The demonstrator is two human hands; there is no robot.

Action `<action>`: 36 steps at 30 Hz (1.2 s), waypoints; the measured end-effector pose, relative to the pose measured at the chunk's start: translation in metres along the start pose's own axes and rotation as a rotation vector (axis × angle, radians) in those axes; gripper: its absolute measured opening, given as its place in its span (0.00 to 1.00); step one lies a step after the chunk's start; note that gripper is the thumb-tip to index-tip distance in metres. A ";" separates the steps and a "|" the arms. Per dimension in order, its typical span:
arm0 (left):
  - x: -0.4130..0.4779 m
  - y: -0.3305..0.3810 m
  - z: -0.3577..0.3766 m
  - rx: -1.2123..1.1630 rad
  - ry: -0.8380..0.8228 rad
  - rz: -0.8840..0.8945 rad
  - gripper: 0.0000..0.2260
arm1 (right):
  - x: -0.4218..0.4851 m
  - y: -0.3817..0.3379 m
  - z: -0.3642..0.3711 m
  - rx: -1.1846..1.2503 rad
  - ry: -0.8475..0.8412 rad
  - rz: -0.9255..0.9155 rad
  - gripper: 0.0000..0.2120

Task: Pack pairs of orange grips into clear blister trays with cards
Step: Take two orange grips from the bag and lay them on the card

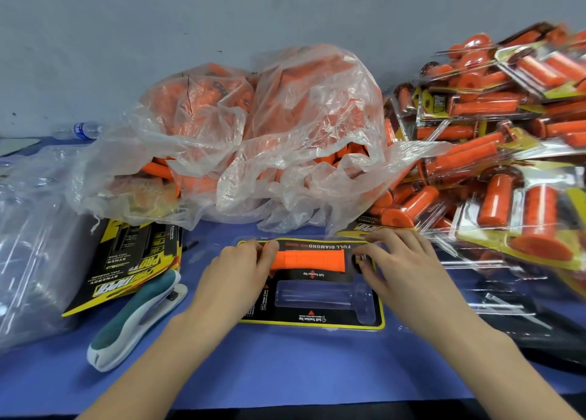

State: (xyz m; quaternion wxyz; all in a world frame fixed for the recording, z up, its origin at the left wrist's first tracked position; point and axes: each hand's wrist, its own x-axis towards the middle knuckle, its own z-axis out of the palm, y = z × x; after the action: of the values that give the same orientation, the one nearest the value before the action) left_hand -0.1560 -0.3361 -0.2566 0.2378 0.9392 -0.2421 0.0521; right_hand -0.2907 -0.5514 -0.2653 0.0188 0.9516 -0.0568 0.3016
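Note:
A clear blister tray (320, 299) with a black and yellow card under it lies on the blue table in front of me. One orange grip (309, 260) lies in the tray's far cavity; the near cavity holds nothing. My left hand (236, 275) presses on the grip's left end with its fingers curled over it. My right hand (402, 267) rests on the tray's right side, fingertips at the grip's right end. A clear plastic bag (253, 140) full of loose orange grips stands behind the tray.
A heap of packed blister packs (494, 153) fills the right side. A stack of printed cards (133, 261) lies at left, with a teal and white stapler (136, 321) beside it. Clear trays in plastic (28, 245) sit far left; a water bottle (84, 130) lies behind.

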 end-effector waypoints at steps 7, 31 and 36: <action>0.012 -0.017 -0.038 -0.106 0.102 0.000 0.17 | 0.002 0.000 -0.002 0.036 -0.007 0.029 0.06; 0.156 -0.130 -0.084 0.139 -0.023 -0.255 0.12 | 0.042 -0.020 0.001 0.167 0.034 0.010 0.09; 0.175 -0.125 -0.057 -0.001 -0.004 -0.183 0.12 | 0.046 -0.021 0.003 0.186 0.057 -0.016 0.08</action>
State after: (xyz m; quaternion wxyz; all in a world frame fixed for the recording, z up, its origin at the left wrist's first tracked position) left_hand 0.0589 -0.2886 -0.2221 0.2415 0.9574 -0.1557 0.0283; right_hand -0.2494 -0.5353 -0.2409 -0.0655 0.9407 -0.0204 0.3322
